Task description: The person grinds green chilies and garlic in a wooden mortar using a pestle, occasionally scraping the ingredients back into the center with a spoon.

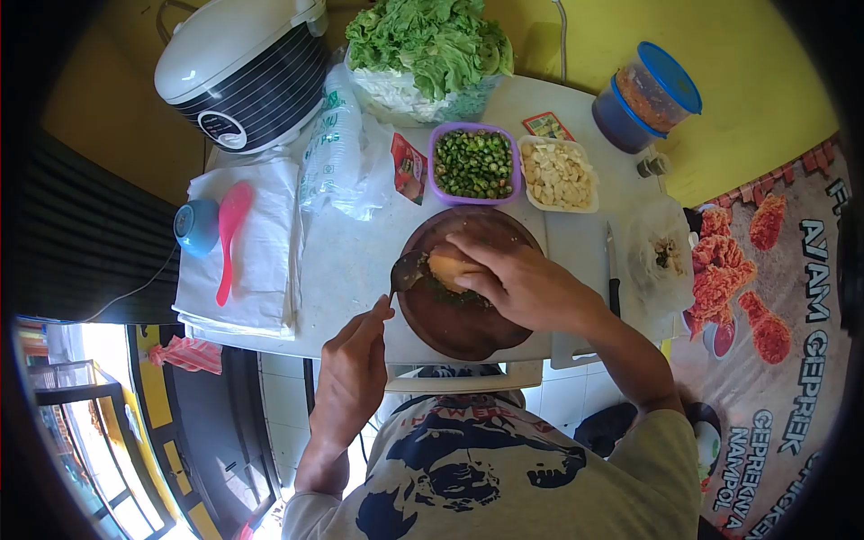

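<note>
A round brown mortar (423,326) stands at the table's front edge. My left hand (354,360) is closed round the handle of a dark spoon (408,270), whose bowl is over the mortar's left side. My right hand (517,281) reaches in from the right, its fingers wrapped round a light orange-brown piece (450,268), perhaps a pestle head or food; I cannot tell which. Under it lie bits of chopped green. Behind the mortar are a purple tub of cut green chillies (472,164) and a white tub of pale cloves (558,175).
A rice cooker (243,81), plastic bags (331,153), and a lettuce container (427,54) stand behind. To the left are a blue bowl (196,227) and pink scoop (234,229) on white sheets. A knife (613,270) and clear tub (661,256) lie right; blue-lidded containers (643,94) stand back right.
</note>
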Action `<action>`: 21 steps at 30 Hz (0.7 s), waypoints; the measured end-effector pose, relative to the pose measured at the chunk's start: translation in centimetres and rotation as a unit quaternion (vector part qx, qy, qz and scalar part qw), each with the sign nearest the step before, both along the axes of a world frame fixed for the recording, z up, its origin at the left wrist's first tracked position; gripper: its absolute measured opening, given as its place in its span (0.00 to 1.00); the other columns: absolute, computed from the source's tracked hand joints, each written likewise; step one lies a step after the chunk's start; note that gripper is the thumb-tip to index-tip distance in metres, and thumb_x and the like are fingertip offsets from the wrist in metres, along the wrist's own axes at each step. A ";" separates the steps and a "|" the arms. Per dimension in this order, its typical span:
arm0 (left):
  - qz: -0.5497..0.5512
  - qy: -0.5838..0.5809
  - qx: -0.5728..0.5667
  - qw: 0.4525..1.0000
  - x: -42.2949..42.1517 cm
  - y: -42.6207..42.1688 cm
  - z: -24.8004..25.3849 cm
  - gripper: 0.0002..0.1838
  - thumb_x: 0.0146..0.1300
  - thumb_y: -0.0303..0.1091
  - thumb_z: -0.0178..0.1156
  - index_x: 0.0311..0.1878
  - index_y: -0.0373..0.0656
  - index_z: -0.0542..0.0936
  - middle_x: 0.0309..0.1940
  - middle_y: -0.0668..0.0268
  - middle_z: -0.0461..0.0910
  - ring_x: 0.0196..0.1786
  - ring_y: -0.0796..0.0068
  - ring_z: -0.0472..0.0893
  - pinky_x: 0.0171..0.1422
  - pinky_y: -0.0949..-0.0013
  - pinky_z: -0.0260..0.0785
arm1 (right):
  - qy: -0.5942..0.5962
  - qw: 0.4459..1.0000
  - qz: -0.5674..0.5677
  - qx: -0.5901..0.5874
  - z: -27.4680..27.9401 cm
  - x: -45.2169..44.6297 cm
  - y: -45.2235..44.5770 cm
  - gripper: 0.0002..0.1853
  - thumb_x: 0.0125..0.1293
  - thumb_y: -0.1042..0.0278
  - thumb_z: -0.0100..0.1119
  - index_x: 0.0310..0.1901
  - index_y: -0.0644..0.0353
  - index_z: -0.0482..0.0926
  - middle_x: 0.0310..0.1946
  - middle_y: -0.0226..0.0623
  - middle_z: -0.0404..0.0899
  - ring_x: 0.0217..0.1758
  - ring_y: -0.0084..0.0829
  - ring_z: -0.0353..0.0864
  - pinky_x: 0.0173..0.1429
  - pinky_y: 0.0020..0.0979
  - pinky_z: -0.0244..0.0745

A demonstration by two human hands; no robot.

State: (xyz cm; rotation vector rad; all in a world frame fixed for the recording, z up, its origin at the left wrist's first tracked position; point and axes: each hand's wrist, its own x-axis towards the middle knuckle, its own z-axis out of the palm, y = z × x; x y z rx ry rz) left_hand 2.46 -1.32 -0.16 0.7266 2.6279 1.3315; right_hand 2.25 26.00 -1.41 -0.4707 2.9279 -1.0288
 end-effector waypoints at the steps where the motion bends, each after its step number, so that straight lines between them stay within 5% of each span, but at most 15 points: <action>1: -0.004 0.003 -0.001 1.000 0.0 0.0 -0.1 0.23 0.71 0.12 0.54 0.67 0.30 0.79 0.51 0.41 0.86 0.51 0.42 0.89 0.53 0.55 0.82 | 0.002 1.000 0.004 0.001 -0.1 0.3 0.7 0.30 0.82 0.58 0.55 0.79 0.59 0.65 0.42 0.60 0.88 0.40 0.59 0.89 0.53 0.49 0.82; 4: -0.016 -0.021 -0.001 1.000 0.9 1.1 0.0 0.24 0.70 0.12 0.54 0.69 0.30 0.78 0.51 0.42 0.86 0.50 0.40 0.89 0.53 0.54 0.82 | 0.039 0.996 -0.045 -0.064 0.9 2.4 1.3 0.32 0.83 0.58 0.55 0.82 0.57 0.61 0.55 0.62 0.85 0.51 0.62 0.88 0.59 0.45 0.81; 6: -0.030 -0.026 0.003 0.999 1.6 2.0 0.3 0.25 0.69 0.12 0.54 0.69 0.30 0.77 0.51 0.42 0.86 0.50 0.39 0.89 0.52 0.54 0.82 | -0.198 0.961 -0.160 -0.106 3.2 3.6 1.2 0.32 0.83 0.58 0.55 0.82 0.58 0.60 0.49 0.61 0.86 0.40 0.64 0.88 0.50 0.51 0.83; 10: -0.033 -0.012 0.014 0.999 1.6 1.9 0.6 0.25 0.69 0.11 0.54 0.69 0.30 0.78 0.51 0.41 0.85 0.51 0.41 0.89 0.53 0.55 0.83 | -0.062 0.984 -0.136 -0.100 0.1 6.6 0.2 0.33 0.82 0.57 0.56 0.83 0.53 0.60 0.46 0.60 0.85 0.35 0.62 0.87 0.45 0.51 0.83; 15: 0.001 0.000 0.009 1.000 0.3 1.1 0.3 0.25 0.69 0.10 0.54 0.68 0.30 0.79 0.52 0.42 0.86 0.51 0.44 0.89 0.53 0.56 0.82 | 0.004 0.995 -0.079 0.063 -0.4 7.3 -3.4 0.33 0.81 0.55 0.58 0.83 0.43 0.62 0.38 0.60 0.82 0.27 0.55 0.86 0.29 0.50 0.83; 18: 0.008 0.006 -0.006 1.000 -0.2 0.8 -0.1 0.25 0.69 0.10 0.53 0.68 0.30 0.80 0.52 0.43 0.86 0.52 0.44 0.89 0.52 0.56 0.82 | 0.006 0.992 -0.070 0.108 0.8 5.2 -4.0 0.31 0.81 0.56 0.57 0.81 0.48 0.65 0.33 0.56 0.84 0.25 0.52 0.86 0.27 0.49 0.82; 21: 0.009 0.005 -0.017 1.000 -0.6 0.7 -0.1 0.23 0.71 0.11 0.53 0.67 0.33 0.81 0.51 0.47 0.88 0.48 0.55 0.90 0.49 0.63 0.79 | -0.030 0.989 -0.036 0.143 2.5 1.9 -4.0 0.28 0.79 0.58 0.57 0.77 0.52 0.68 0.26 0.51 0.83 0.24 0.52 0.86 0.29 0.50 0.82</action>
